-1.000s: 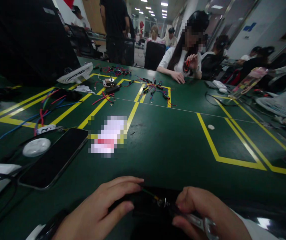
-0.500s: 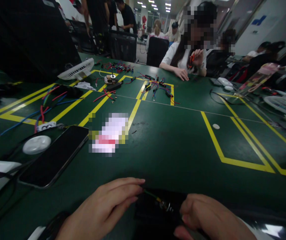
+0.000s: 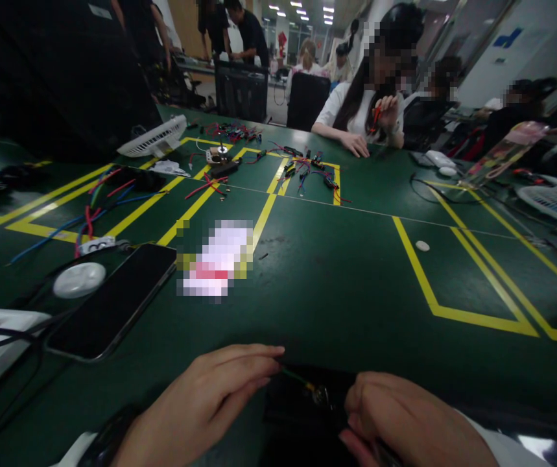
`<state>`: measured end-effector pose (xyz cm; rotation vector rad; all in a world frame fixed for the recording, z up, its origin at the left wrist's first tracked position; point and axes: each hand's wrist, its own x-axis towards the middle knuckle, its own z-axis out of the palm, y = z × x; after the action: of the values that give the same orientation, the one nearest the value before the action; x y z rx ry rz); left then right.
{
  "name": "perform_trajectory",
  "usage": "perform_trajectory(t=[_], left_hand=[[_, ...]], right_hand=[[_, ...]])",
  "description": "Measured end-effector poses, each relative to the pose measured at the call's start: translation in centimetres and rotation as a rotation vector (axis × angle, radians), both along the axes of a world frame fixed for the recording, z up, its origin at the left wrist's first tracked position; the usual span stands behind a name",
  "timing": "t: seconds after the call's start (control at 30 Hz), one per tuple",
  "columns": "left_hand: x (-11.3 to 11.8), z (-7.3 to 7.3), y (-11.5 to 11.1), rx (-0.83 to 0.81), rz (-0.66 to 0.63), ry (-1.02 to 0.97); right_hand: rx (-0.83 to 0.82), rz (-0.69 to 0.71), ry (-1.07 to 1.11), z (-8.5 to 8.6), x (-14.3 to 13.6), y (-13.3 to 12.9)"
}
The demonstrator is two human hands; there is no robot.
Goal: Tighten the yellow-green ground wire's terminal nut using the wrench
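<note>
At the bottom of the head view, my left hand (image 3: 220, 392) is closed, its fingertips pinching the end of a thin green wire (image 3: 294, 375). The wire leads to a small yellowish and metallic part (image 3: 318, 393), whose exact kind I cannot make out. My right hand (image 3: 390, 412) is curled just right of that part, its fingers bent around something mostly hidden, with a dark piece showing below the palm. Under both hands lies a dark, shadowed area at the table edge.
On the green table (image 3: 336, 279) a black phone (image 3: 113, 301), a round white object (image 3: 80, 280) and a lit pixelated screen (image 3: 217, 259) lie left. Wire bundles (image 3: 307, 170) and a white fan (image 3: 154, 137) are farther back. A co-worker (image 3: 356, 110) sits opposite.
My right hand has shifted slightly left and up, closer to the small metallic part. The left hand keeps its pinch on the wire. The view has moved slightly.
</note>
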<state>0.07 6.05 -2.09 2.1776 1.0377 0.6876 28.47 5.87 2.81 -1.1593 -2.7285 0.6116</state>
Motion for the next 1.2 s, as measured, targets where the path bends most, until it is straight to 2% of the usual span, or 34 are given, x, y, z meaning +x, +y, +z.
perform_trajectory(t=[0.23,0.3,0.43,0.5,0.57,0.77,1.03,1.2], left_hand=[[0.2,0.1,0.1,0.005,-0.008,0.001],[0.2,0.1,0.2,0.006,-0.007,-0.002],[0.2,0.3,0.1,0.015,0.000,-0.041],[0.3,0.4,0.0,-0.014,0.001,-0.066],[0.4,0.5,-0.2,-0.067,0.006,-0.082],[0.7,0.3,-0.6,-0.147,0.030,-0.040],[0.4,0.3,-0.8,-0.187,0.050,-0.038],[0.5,0.3,-0.6,-0.229,0.046,-0.006]], right_hand=[[-0.050,-0.071,0.074,0.4,-0.4,0.3],[-0.136,-0.138,0.142,0.9,0.2,0.3],[-0.388,-0.391,0.314,2.3,2.3,0.4],[-0.461,-0.445,0.361,2.6,3.1,0.4],[-0.439,-0.422,0.375,2.4,3.3,0.1],[-0.052,-0.214,0.378,0.7,1.4,-0.6],[0.021,-0.100,0.288,0.1,0.7,0.1],[0.107,0.052,0.229,-0.6,0.5,0.8]])
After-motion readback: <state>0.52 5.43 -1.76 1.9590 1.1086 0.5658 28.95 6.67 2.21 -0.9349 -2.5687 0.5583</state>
